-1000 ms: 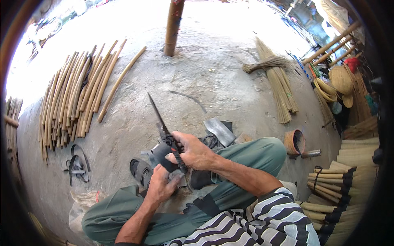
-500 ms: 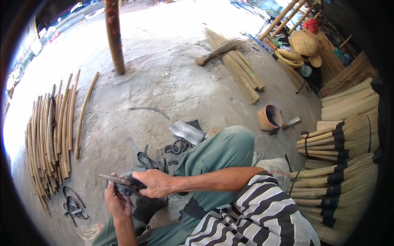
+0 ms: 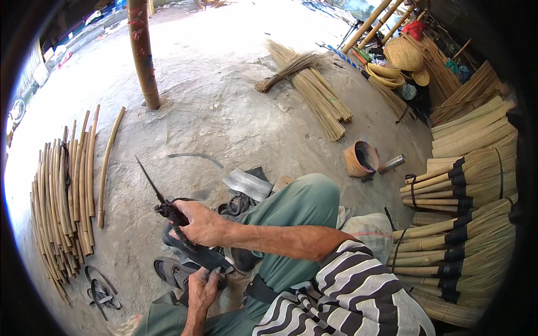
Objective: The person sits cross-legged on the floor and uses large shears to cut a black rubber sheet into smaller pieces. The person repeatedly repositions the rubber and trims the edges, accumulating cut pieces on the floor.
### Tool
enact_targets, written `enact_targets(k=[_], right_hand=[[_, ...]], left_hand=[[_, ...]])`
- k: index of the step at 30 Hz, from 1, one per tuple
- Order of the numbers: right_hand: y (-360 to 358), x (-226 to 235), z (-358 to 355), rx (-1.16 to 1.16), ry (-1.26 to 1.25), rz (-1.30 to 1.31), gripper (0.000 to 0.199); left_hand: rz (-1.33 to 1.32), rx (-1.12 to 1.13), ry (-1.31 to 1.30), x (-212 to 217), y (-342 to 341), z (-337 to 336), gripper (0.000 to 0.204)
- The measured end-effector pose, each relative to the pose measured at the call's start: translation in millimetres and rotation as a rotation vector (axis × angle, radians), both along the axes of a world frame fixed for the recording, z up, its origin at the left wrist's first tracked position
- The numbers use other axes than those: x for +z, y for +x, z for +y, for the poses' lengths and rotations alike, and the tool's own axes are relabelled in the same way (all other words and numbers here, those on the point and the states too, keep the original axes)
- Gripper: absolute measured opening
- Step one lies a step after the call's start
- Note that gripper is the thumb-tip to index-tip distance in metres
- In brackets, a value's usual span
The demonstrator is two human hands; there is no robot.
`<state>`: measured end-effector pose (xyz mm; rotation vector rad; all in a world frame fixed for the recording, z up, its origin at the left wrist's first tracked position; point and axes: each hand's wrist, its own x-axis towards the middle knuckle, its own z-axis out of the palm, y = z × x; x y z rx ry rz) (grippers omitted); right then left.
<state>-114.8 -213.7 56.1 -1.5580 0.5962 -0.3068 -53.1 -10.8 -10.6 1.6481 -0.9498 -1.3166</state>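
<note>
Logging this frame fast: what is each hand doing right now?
Left hand: closed, gripping the lower end of a dark strap.
Right hand: closed around a dark-bladed tool.

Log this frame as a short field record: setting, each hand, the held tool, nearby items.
setting: concrete floor, person seated
right hand: gripping the handle of a dark long-bladed knife, blade pointing up and away
left hand: pinching a dark strap below the knife
left side: bamboo sticks laid in a row
right side: stacked brooms
centre: small woven basket
</note>
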Motion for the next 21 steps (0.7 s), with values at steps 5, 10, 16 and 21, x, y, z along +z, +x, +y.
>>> enact_targets(k=[5, 10, 16, 21], right_hand=[[-4.7, -6.8, 11.0, -0.002, -0.385, 0.061, 0.034], [-14.1, -18.4, 26.5, 0.163, -0.37, 0.19, 0.037], [-9.5, -28.1, 43.6, 0.268, -0.238, 0.182, 0.035], [-3.8, -29.3, 32.3, 0.118, -0.23, 0.191, 0.032]], left_hand=[[0.302, 0.25, -0.113, 1.9, 2.6, -3.3, 0.024], [0.701, 0.649, -0.249, -3.2, 38.5, -9.2, 0.028], [0.751, 0.737, -0.31, -6.9, 48.2, 0.3, 0.029], [0.839, 0.669, -0.187, 0.3, 31.4, 0.5, 0.033]])
